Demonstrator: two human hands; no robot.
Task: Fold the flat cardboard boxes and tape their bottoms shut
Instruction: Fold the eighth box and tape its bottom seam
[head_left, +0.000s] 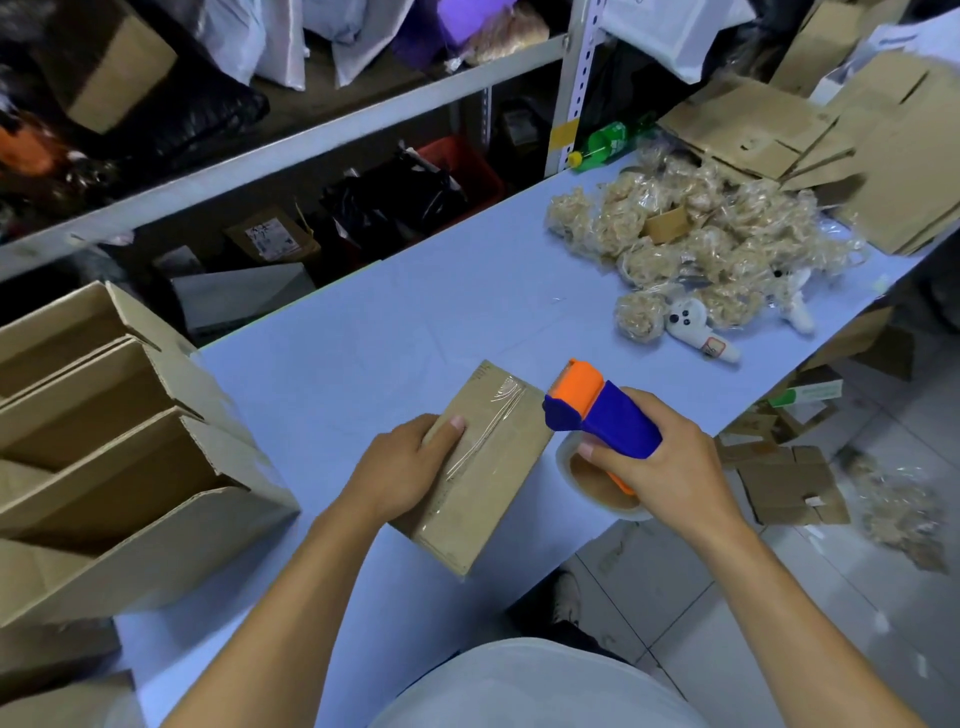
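In the head view, a small box sits at the lower middle of the frame on the blue worktop, with clear tape along its top seam. The left hand curls around the box's left side, thumb on top. Just right of the box, the right hand grips a blue and orange tape gun; open boxes stand at the left.

Both forearms bare, extended forward. Left hand palm down, fingers curled over box edge, thumb flat on top. Right hand raised, fingers wrapped round tape dispenser handle.
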